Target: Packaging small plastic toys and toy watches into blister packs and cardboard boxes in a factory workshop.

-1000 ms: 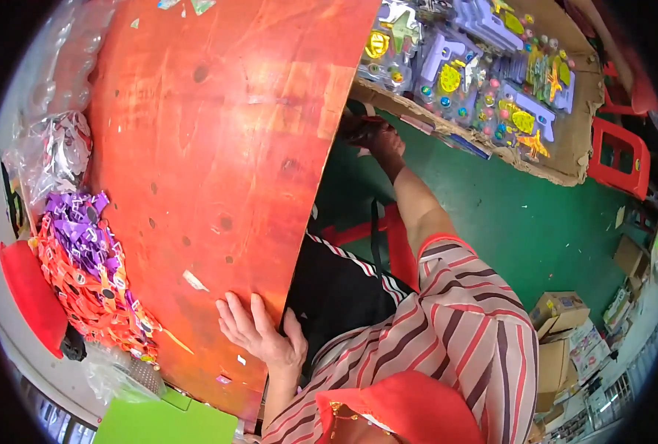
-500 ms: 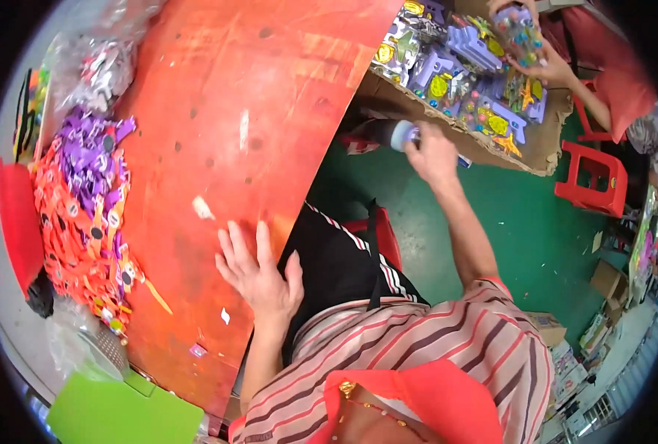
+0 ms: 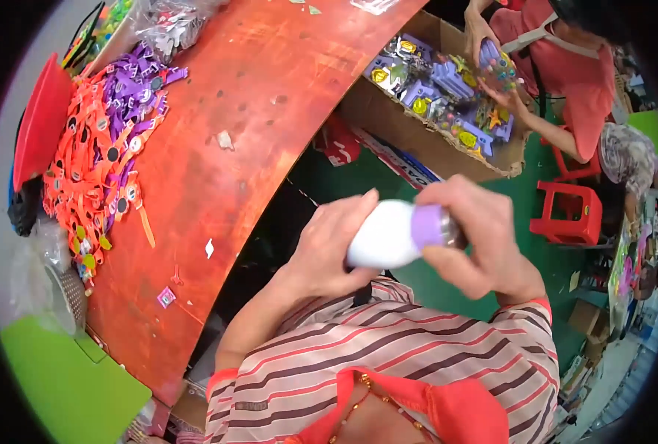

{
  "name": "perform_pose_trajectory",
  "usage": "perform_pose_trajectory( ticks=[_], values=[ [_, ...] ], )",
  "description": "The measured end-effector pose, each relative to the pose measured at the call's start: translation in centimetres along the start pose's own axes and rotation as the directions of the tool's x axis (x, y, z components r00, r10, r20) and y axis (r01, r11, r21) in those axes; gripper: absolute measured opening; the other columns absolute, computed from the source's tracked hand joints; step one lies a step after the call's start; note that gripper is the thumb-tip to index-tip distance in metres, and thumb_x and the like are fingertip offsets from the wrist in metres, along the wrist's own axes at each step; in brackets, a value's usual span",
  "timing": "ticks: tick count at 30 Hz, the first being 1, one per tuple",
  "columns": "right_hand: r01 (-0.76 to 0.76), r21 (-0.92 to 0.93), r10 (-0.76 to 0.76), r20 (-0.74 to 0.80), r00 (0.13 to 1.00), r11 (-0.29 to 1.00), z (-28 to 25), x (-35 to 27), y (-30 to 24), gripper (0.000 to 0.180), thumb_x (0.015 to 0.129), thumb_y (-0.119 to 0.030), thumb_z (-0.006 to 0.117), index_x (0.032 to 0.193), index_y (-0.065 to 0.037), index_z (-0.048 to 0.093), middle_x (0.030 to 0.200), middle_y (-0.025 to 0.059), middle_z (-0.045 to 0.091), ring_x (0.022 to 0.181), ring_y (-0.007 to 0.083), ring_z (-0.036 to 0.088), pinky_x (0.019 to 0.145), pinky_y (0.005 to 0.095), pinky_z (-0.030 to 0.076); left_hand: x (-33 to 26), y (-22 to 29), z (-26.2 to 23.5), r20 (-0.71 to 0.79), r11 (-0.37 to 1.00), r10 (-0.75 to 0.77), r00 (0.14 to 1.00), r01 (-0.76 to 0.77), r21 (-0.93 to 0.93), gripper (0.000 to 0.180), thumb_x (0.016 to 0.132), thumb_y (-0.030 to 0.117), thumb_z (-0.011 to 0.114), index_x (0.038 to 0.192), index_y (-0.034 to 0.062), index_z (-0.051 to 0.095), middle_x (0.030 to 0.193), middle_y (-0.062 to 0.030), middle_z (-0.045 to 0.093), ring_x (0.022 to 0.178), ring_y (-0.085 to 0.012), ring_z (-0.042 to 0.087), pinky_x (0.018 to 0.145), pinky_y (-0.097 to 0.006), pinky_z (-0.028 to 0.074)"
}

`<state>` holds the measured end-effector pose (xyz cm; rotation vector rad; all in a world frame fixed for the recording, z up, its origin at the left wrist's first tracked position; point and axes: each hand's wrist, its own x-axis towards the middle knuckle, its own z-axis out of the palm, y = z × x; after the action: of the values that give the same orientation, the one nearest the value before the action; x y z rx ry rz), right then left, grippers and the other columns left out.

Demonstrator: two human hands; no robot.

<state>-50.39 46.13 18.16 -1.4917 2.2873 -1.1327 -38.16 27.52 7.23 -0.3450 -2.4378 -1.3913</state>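
Head view: white bottle is held level off the orange table's right edge, long axis left-right; left hand is clasped on its body, right hand on its purple cap.

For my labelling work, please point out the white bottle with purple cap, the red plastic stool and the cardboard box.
White bottle with purple cap (image 3: 388,235), head view, white body.
Red plastic stool (image 3: 575,214), head view, seat.
Cardboard box (image 3: 403,133), head view, side wall.

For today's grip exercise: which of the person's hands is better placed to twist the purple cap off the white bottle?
Probably the right hand: its fingers already wrap the purple cap, while the left hand grips the white bottle body.
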Motion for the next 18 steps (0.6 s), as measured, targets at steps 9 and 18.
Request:
perform_pose_trajectory(
  ticks=[9,18],
  values=[
    [0.611,0.046,-0.594,-0.184,0.783,0.790,5.0,2.1,-4.6,0.039,0.075,-0.038,0.064,0.074,0.001,0.059,0.057,0.0057,0.045,0.044,0.0216,0.045,0.044,0.0338,0.033,-7.8,4.5,-2.7,0.113,0.881,-0.122,0.986,0.160,-0.446,0.094,0.052,0.020,0.078,0.135,-0.0032,0.040,0.111,-0.0186,0.061,0.098,-0.0309,0.064,0.086,-0.038,0.049],
    [0.912,0.288,-0.938,-0.099,0.333,0.293,4.1,4.0,-8.8,0.053,0.091,-0.051,0.048,0.075,-0.002,0.061,0.063,0.0026,0.046,0.048,0.0140,0.044,0.044,0.0296,0.029,-7.2,5.6,-4.0,0.395,0.797,0.130,0.909,0.141,-0.587,0.081,0.049,0.020,0.074,0.125,-0.0003,0.053,0.112,-0.0165,0.062,0.104,-0.0277,0.061,0.092,-0.036,0.045]
  ],
)
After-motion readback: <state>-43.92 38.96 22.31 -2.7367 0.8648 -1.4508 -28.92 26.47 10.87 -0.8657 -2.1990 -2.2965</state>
